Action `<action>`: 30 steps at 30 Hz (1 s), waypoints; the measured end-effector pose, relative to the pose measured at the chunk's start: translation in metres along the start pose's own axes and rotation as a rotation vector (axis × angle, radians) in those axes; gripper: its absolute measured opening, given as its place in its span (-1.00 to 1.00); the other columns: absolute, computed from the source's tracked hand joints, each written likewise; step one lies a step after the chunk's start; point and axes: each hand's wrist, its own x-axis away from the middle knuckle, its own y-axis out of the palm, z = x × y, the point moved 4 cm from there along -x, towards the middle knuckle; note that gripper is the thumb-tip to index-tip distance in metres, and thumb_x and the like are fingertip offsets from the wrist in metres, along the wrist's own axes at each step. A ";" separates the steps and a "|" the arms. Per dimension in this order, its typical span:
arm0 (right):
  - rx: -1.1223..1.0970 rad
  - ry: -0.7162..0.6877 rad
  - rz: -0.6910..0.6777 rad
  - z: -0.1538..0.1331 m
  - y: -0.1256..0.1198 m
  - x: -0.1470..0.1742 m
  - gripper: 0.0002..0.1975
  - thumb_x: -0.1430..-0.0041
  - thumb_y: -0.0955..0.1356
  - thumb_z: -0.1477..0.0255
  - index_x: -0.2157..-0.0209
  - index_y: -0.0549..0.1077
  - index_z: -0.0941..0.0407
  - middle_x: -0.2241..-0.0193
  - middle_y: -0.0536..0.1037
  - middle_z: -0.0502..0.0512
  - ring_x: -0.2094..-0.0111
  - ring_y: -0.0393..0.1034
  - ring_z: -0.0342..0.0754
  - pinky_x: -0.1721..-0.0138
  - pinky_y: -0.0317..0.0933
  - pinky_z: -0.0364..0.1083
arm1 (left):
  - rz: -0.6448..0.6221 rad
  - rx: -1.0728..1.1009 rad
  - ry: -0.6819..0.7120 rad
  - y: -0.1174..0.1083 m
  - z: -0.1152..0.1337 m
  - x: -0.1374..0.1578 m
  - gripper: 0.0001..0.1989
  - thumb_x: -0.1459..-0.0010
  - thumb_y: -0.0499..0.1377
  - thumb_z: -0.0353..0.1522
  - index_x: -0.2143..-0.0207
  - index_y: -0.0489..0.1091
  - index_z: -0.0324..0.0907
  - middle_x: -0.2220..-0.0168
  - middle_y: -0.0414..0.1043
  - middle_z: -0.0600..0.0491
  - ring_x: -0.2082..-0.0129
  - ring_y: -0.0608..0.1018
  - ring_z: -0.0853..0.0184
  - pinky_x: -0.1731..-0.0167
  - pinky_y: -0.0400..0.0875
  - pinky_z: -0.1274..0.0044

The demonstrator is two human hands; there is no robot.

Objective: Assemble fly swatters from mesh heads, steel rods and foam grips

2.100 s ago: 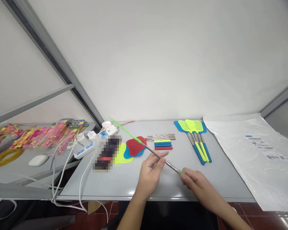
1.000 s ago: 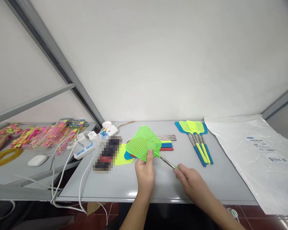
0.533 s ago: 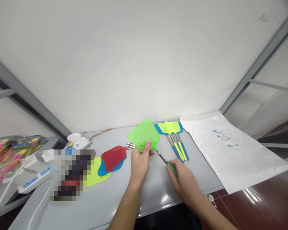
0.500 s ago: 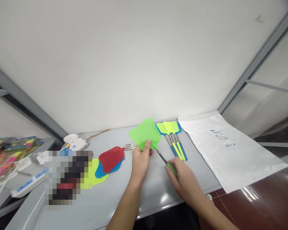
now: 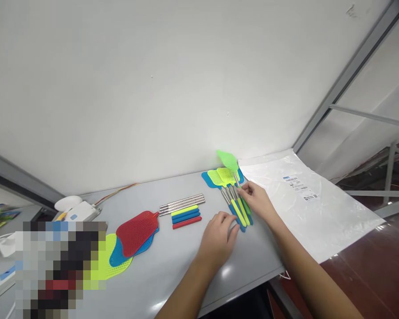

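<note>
My right hand (image 5: 255, 198) is closed on the metal rod of a green fly swatter (image 5: 228, 160), whose head tilts up over a row of others. Beneath it lie several assembled fly swatters (image 5: 224, 176) with yellow and blue heads and handles, side by side. My left hand (image 5: 219, 237) is beside their handle ends, with fingers bent and thumb apart, holding nothing. To its left are bare metal rods (image 5: 182, 204), a yellow handle (image 5: 185, 210), blue handles (image 5: 186, 216) and a red handle (image 5: 187, 223). Farther left, a red swatter head (image 5: 138, 232) overlaps blue and yellow ones.
A white plastic mailer bag (image 5: 306, 208) with a label covers the table's right end. At the left are a white power strip (image 5: 83, 212), a thin cable (image 5: 115, 193) and a blurred-out patch. A white wall stands behind the grey table (image 5: 173, 270).
My right hand has carried the green fly swatter right, over the row of assembled ones. My left hand has let go of its head and moved down to the right. The view has shifted.
</note>
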 end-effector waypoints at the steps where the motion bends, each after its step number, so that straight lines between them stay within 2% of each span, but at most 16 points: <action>1: 0.028 -0.002 0.008 0.001 0.004 -0.003 -0.77 -0.20 0.25 0.23 0.42 0.32 0.08 0.54 0.45 -0.01 0.48 0.35 -0.07 0.43 0.15 -0.12 | -0.007 -0.035 0.021 0.003 0.000 0.000 -0.72 -0.29 -0.01 -0.30 0.03 0.38 -0.10 0.16 0.38 -0.04 0.15 0.44 0.20 0.15 0.34 0.37; 6: 0.182 -0.004 0.028 0.003 0.019 0.001 -0.78 -0.22 0.24 0.24 0.38 0.35 0.08 0.55 0.46 0.01 0.49 0.34 -0.05 0.46 0.04 -0.12 | -0.032 -0.117 0.067 0.010 -0.002 0.000 -0.75 -0.28 0.02 -0.31 0.04 0.37 -0.11 0.18 0.38 -0.04 0.17 0.43 0.20 0.18 0.34 0.36; 12: 0.307 -0.002 0.006 0.009 0.024 0.012 -0.78 -0.24 0.23 0.26 0.33 0.37 0.09 0.56 0.45 0.01 0.54 0.31 -0.07 0.50 -0.05 -0.13 | -0.057 -0.147 0.064 0.012 -0.003 0.000 -0.77 -0.28 0.03 -0.31 0.06 0.37 -0.10 0.19 0.40 -0.02 0.20 0.43 0.21 0.21 0.33 0.37; 23: 0.366 -0.012 -0.031 0.014 0.030 0.015 -0.80 -0.24 0.23 0.28 0.31 0.38 0.10 0.58 0.45 0.01 0.54 0.33 -0.06 0.51 -0.07 -0.14 | -0.035 -0.130 0.063 0.011 -0.005 0.001 -0.81 -0.28 0.02 -0.32 0.13 0.38 -0.09 0.23 0.39 -0.01 0.21 0.43 0.22 0.21 0.32 0.37; 30: 0.363 -0.009 -0.027 0.016 0.032 0.014 -0.80 -0.25 0.23 0.29 0.23 0.36 0.12 0.57 0.46 0.02 0.53 0.35 -0.06 0.50 -0.06 -0.15 | -0.053 -0.117 0.049 0.010 -0.005 0.001 -0.80 -0.29 -0.01 -0.33 0.13 0.38 -0.10 0.23 0.39 -0.01 0.21 0.42 0.21 0.21 0.31 0.36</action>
